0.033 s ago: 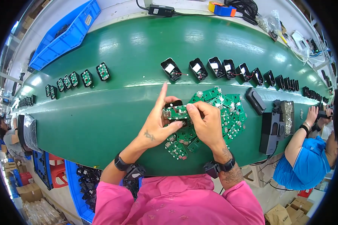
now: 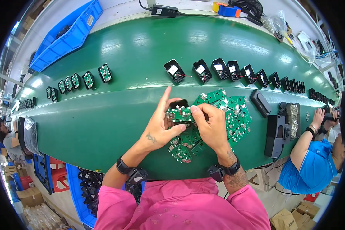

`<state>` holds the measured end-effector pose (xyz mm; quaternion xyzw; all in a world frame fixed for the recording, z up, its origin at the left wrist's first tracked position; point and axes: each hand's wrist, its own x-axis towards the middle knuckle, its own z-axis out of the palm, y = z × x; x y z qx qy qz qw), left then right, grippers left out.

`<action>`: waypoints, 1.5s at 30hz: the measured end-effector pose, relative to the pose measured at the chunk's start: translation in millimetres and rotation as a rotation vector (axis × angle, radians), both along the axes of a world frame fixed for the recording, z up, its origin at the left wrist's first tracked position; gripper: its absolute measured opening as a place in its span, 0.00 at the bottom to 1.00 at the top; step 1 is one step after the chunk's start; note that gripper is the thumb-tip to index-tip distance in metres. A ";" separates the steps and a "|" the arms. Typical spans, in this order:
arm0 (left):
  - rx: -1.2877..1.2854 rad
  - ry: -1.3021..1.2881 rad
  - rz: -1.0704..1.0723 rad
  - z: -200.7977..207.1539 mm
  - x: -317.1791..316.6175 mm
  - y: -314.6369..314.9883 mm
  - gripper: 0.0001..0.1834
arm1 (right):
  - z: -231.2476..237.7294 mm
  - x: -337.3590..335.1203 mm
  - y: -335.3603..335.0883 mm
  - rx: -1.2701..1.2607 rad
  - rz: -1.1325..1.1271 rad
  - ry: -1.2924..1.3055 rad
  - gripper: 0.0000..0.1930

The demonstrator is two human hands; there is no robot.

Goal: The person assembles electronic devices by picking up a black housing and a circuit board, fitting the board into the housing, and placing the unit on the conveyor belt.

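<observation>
The left hand (image 2: 157, 126) is half open, its thumb on the near side and its bent fingers on the far side of a small black case (image 2: 179, 103), while its index finger sticks out straight toward the far side. The case sits in that hand's grip, just right of the palm, over the tabletop (image 2: 103, 134). A green circuit board (image 2: 180, 114) lies across the mouth of the case, between the 2 hands; whether it is seated inside cannot be told. The right hand (image 2: 211, 124) is nearly closed, with its thumb and curled index finger pinching the right end of the board, so the board lies left of those fingertips. Beneath and to the right of the right hand spreads a loose pile of green boards (image 2: 237, 119), some reaching near the left wrist. Farther off, a row of open black cases (image 2: 178, 79) runs to the right, some with white squares and red wires showing. At far left, another row of cases with green boards in them (image 2: 105, 73) slants away. To the right of the pile rest a dark cover (image 2: 260, 102) and a grey box (image 2: 274, 136). A blue bin (image 2: 71, 40) stands at the far left.
</observation>
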<state>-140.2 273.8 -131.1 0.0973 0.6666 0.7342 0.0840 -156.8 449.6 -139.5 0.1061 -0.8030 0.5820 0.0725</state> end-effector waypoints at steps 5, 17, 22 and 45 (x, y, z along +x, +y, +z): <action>0.161 -0.131 -0.066 2.6 -5.4 -6.5 0.37 | -3.3 -2.6 4.8 0.027 0.008 -0.021 0.11; 0.116 -0.331 -0.058 2.4 -1.2 4.7 0.31 | -5.2 -0.2 1.1 0.202 0.075 0.302 0.10; 0.211 -0.415 -0.061 1.3 -3.3 0.7 0.30 | -6.8 -0.9 4.1 0.119 0.136 0.282 0.07; -0.403 0.431 0.198 6.9 -1.4 4.7 0.28 | -3.5 0.6 5.4 0.101 0.151 0.313 0.02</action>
